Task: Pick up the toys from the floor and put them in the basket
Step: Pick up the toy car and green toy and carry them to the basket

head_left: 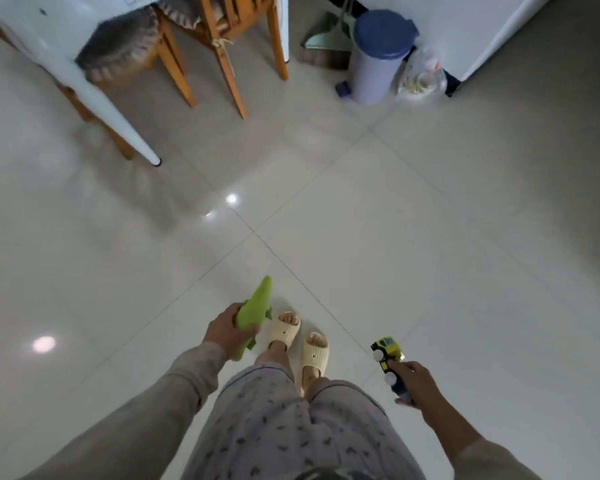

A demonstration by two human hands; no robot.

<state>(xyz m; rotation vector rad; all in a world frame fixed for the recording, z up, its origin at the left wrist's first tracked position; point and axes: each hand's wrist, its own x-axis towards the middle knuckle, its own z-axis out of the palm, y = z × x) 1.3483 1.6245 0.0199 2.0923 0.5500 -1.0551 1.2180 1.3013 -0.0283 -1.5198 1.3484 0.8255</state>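
Green plush toy is gripped in the left hand; yellow toy truck is clasped in the right hand, both held above the tiled floor. Cream slippers are seen between them. Farther off, chairs and a lidded bin are visible.

Green plush toy, yellow-and-black toy truck, cream slippers, blue-lidded bin, orange-brown chairs.
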